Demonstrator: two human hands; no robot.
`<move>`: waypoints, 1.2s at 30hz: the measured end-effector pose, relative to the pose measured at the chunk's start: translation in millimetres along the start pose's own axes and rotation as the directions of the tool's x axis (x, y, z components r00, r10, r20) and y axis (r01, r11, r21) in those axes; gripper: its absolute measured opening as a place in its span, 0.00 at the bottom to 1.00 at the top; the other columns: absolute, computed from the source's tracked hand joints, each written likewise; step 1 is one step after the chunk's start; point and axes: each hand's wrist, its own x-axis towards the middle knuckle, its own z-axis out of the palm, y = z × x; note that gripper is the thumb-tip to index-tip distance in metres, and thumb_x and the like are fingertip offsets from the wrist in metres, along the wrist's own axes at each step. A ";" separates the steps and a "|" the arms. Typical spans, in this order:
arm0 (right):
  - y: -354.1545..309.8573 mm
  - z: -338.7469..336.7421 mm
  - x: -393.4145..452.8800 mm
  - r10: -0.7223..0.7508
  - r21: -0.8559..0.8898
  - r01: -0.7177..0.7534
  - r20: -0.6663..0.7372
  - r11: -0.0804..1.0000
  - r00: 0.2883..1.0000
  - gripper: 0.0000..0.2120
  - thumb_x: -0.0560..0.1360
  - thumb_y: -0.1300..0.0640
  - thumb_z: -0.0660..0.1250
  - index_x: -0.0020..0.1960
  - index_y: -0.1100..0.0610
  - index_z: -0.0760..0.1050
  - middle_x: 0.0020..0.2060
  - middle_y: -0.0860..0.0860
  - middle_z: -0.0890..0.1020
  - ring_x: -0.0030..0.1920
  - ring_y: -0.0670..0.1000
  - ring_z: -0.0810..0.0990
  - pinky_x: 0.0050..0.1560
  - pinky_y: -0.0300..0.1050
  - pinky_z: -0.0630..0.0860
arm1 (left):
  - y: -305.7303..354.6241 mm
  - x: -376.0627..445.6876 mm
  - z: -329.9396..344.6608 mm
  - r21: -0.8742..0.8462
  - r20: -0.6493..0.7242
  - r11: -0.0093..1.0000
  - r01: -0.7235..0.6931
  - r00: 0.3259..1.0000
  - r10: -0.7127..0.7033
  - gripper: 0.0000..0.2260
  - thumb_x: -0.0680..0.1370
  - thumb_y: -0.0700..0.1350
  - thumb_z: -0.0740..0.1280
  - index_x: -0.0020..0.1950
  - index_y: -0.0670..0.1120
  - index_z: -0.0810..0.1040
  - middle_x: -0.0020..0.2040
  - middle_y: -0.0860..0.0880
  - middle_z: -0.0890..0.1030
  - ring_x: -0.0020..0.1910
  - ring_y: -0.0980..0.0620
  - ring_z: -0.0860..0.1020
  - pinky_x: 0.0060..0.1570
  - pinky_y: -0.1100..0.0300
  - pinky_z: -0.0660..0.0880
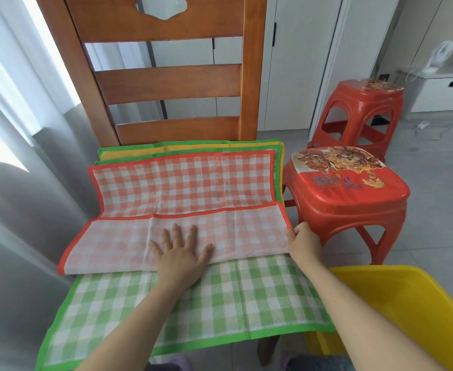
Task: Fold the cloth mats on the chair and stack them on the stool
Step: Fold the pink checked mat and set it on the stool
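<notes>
The orange-and-white checked cloth mat (182, 183) lies on the wooden slat-back chair (166, 84), topmost over the green checked cloth mat (193, 298), its near edge folded over. The left hand (181, 250) presses it flat with fingers spread; the right hand (301, 241) pinches the fold's right corner. Align borders before creasing. The near red plastic stool (351, 194), right of the chair, bears a floral print; its purple writing is unreadable

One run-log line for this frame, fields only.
stage: first fold | left hand: flat on red mat | right hand: pinching its edge | stool: no mats
</notes>
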 end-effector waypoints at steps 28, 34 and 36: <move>-89.8 64.8 -53.5 -0.386 -0.447 0.514 0.350 0.732 0.854 0.23 0.77 0.46 0.51 0.71 0.48 0.60 0.71 0.48 0.63 0.71 0.52 0.58 0.71 0.49 0.54 | -99.3 -3.6 -14.1 -0.032 -0.009 0.999 0.029 1.000 -0.029 0.30 0.77 0.67 0.44 0.77 0.60 0.43 0.79 0.51 0.43 0.77 0.47 0.40 0.74 0.42 0.38; -111.0 80.8 -50.8 -0.500 -0.319 0.583 0.308 0.747 0.809 0.21 0.77 0.46 0.55 0.67 0.50 0.65 0.64 0.48 0.70 0.63 0.52 0.67 0.65 0.47 0.61 | -87.2 8.3 -31.6 0.000 -0.114 0.999 0.036 0.993 -0.036 0.26 0.77 0.65 0.50 0.68 0.53 0.68 0.69 0.46 0.68 0.71 0.44 0.63 0.71 0.41 0.49; -113.1 85.9 -47.7 -0.505 -0.312 0.592 0.318 0.743 0.802 0.24 0.77 0.41 0.54 0.71 0.44 0.61 0.65 0.45 0.69 0.64 0.52 0.65 0.64 0.47 0.61 | -77.8 28.3 -41.1 -0.084 -0.193 0.996 0.020 0.981 -0.036 0.22 0.78 0.62 0.54 0.62 0.50 0.74 0.62 0.47 0.74 0.64 0.46 0.69 0.69 0.46 0.55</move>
